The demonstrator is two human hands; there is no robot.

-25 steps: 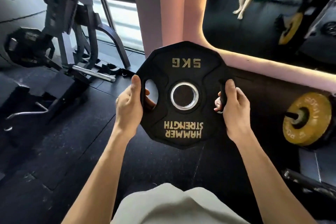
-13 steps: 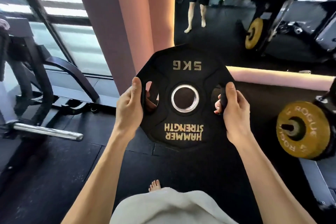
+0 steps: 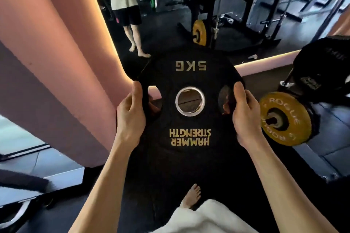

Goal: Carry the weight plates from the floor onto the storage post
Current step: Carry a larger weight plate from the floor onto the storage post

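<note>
I hold a black 5 kg weight plate (image 3: 189, 73) flat-on in front of me, its gold lettering upside down and its steel-ringed centre hole facing me. My left hand (image 3: 130, 117) grips the plate's left handle slot, fingers through the opening. My right hand (image 3: 246, 117) grips the right slot the same way. To the right, a yellow plate (image 3: 295, 121) sits on a horizontal storage post (image 3: 273, 120), whose end sticks out of its centre. A black plate (image 3: 322, 66) hangs above and behind it.
A pink pillar (image 3: 56, 62) stands close on my left. A wall mirror (image 3: 170, 15) ahead reflects a person, a rack and another yellow plate. The floor is black rubber matting (image 3: 331, 157). My bare foot (image 3: 191, 196) shows below the plate. Machine parts lie at lower left.
The view has swung right: the pillar now fills the left, the machine with the chrome bar has left view, and the yellow plate on its post is closer. My grip on the plate is unchanged.
</note>
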